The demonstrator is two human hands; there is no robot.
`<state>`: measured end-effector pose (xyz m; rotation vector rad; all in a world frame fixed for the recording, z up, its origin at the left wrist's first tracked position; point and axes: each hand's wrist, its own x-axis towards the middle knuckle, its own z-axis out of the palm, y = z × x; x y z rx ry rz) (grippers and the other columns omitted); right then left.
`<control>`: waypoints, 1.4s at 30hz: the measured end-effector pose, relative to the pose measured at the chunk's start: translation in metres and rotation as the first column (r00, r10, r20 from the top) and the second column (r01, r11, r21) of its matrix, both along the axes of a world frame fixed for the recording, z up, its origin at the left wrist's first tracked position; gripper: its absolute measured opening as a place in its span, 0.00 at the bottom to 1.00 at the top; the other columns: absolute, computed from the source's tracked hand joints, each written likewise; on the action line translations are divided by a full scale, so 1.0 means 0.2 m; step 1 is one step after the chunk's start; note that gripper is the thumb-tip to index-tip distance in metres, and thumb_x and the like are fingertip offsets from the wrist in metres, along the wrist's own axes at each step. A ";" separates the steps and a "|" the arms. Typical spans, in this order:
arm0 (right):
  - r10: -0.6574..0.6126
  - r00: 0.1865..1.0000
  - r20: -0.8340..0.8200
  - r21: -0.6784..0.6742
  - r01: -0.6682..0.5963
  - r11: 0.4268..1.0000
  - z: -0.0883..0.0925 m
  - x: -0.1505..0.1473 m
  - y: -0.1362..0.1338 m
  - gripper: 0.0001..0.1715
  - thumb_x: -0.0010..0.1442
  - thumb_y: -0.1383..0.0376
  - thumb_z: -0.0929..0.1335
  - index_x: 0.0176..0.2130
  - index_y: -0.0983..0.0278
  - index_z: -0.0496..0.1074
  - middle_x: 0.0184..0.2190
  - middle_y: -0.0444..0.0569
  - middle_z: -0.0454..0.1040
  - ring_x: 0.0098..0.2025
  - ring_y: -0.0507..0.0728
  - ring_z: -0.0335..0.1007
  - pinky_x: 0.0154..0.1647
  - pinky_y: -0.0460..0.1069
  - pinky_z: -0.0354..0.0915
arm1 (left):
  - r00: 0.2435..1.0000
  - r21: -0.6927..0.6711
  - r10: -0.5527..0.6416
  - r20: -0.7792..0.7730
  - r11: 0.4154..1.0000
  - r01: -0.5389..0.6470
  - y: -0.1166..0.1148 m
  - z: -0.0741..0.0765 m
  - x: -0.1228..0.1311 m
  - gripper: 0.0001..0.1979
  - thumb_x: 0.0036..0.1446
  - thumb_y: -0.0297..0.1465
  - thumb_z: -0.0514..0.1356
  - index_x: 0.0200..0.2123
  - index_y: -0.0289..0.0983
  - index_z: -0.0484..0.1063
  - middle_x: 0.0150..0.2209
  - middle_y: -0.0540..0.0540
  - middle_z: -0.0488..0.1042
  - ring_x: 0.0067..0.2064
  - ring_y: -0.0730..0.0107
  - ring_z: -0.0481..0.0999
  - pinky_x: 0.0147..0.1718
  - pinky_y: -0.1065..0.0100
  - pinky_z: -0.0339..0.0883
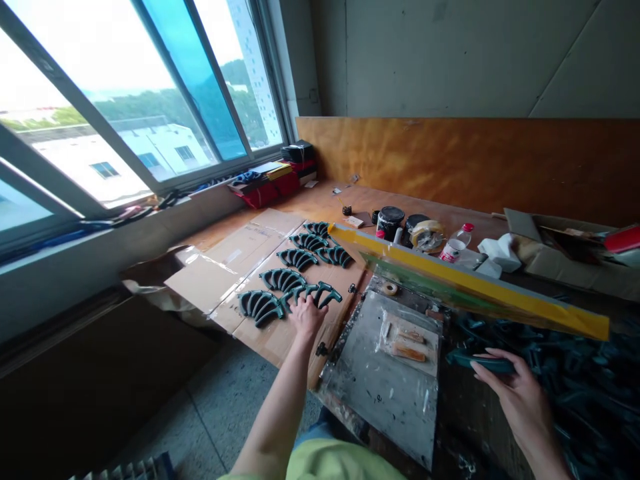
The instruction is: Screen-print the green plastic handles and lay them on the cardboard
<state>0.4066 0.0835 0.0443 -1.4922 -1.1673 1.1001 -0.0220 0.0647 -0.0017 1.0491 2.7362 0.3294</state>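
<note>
Lime-yellow shirt (335,463) and a patch of blue jeans (313,430) sit at the near edge of the head view, with the forearms reaching out from there. The left hand (306,317) is down on a dark teal ribbed piece (313,295), its fingers spread over it. Whether that grip is closed I cannot tell. The right hand (520,393) is raised at the right with its fingers curled, holding a slim dark teal piece (480,362) just above a large heap of similar pieces (590,380).

Between the hands lies a grey, paint-stained board (380,400) under clear plastic, with small wooden blocks (407,347) on it. Farther on, a long frame edged with yellow tape (470,283) stands tilted across the table (320,200).

To the left of that frame, six curved teal ribbed pieces (283,280) lie in rows on flattened cardboard (235,267), the nearest touching the left hand. At the far end of the table stand black-lidded tins (390,221), a tape roll (427,235), a plastic bottle (456,243) and a white cloth (500,253), all in front of a wooden board (450,160). Far left, a window (125,87) runs along the table, with books (263,177) piled on its sill.
</note>
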 end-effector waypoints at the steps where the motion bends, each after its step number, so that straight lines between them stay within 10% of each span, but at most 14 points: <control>1: -0.011 1.000 -0.021 -0.005 0.011 1.000 0.01 -0.03 -0.01 0.38 0.35 0.51 0.79 0.43 0.63 0.70 0.35 0.49 0.79 0.36 0.61 0.77 0.39 0.52 0.76 | 0.999 0.004 -0.031 -0.015 0.999 0.031 0.07 0.01 -0.03 0.28 0.50 0.50 0.58 0.49 0.41 0.71 0.53 0.37 0.69 0.56 0.42 0.64 0.49 0.49 0.61; 12: -0.077 0.996 0.048 -0.058 0.080 0.995 -0.01 -0.21 -0.17 0.30 0.37 0.52 0.78 0.37 0.62 0.72 0.37 0.49 0.79 0.41 0.62 0.77 0.43 0.52 0.74 | 0.974 -0.048 -0.212 0.079 0.975 0.216 0.70 -0.13 -0.21 0.29 0.46 0.47 0.64 0.50 0.41 0.73 0.57 0.36 0.67 0.58 0.40 0.61 0.50 0.45 0.60; 24: 0.299 0.856 0.421 0.120 -0.379 0.917 -0.15 -0.45 0.02 0.13 0.52 0.66 0.71 0.40 0.60 0.78 0.37 0.48 0.77 0.41 0.59 0.72 0.47 0.55 0.68 | 0.945 0.103 -0.315 0.083 0.946 0.306 0.52 -0.14 -0.16 0.34 0.54 0.48 0.58 0.61 0.41 0.62 0.66 0.33 0.56 0.64 0.38 0.56 0.56 0.39 0.55; 31: 0.225 0.598 0.769 0.212 -0.571 0.793 -0.30 -0.50 0.07 0.17 0.58 0.71 0.68 0.46 0.57 0.78 0.40 0.50 0.76 0.46 0.59 0.68 0.50 0.56 0.66 | 0.888 0.442 -0.428 0.168 0.838 0.320 0.14 0.05 -0.07 0.23 0.58 0.46 0.56 0.51 0.38 0.72 0.54 0.38 0.72 0.51 0.55 0.74 0.52 0.58 0.66; 35: 0.178 0.452 0.874 0.155 -0.608 0.779 -0.28 -0.53 0.06 0.17 0.63 0.64 0.66 0.51 0.56 0.75 0.48 0.51 0.75 0.52 0.61 0.67 0.53 0.57 0.64 | 0.795 0.683 -0.487 0.362 0.718 0.130 0.06 0.31 0.03 0.24 0.56 0.49 0.58 0.47 0.38 0.74 0.46 0.41 0.77 0.45 0.60 0.76 0.46 0.60 0.69; 39: 0.232 0.342 0.911 0.099 -0.726 0.680 -0.26 -0.63 0.08 0.33 0.62 0.57 0.68 0.63 0.61 0.62 0.64 0.54 0.62 0.66 0.64 0.54 0.66 0.63 0.50 | 0.520 0.795 -0.638 0.568 0.588 -0.148 0.17 0.66 0.17 0.27 0.57 0.52 0.55 0.48 0.38 0.70 0.26 0.51 0.72 0.28 0.71 0.73 0.33 0.68 0.71; 42: 0.334 0.283 0.899 0.048 -0.821 0.569 -0.26 -0.66 0.07 0.36 0.60 0.56 0.70 0.63 0.65 0.63 0.65 0.58 0.60 0.67 0.64 0.53 0.67 0.64 0.47 | 0.315 0.760 -0.694 0.648 0.614 -0.213 0.24 0.83 0.26 0.26 0.56 0.56 0.53 0.38 0.38 0.70 0.18 0.54 0.65 0.20 0.75 0.66 0.26 0.70 0.71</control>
